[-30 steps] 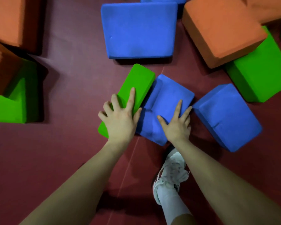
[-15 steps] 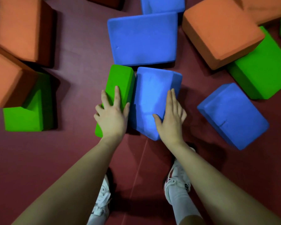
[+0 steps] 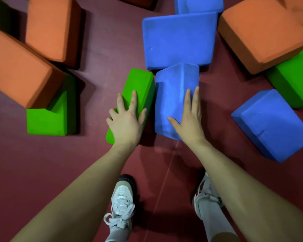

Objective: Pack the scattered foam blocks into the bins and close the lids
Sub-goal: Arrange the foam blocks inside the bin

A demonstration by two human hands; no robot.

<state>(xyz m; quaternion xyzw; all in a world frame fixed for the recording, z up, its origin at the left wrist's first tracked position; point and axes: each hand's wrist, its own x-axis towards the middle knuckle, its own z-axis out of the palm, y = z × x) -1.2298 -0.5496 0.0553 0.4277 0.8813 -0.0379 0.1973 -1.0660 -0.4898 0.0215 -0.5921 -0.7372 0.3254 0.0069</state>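
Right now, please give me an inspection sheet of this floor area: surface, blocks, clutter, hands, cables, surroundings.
Surface: dark red floor, a thin seam line running through it.
Job's things: green foam block and blue foam block side by side between the hands; large blue block behind them; more orange, green and blue blocks scattered around. No bins in view.
Clutter: nothing seen.
Hands: left hand rests flat on the green foam block; right hand flat against the blue foam block, fingers straight.
Cables: nothing seen.
Surroundings: the person's two white sneakers below.
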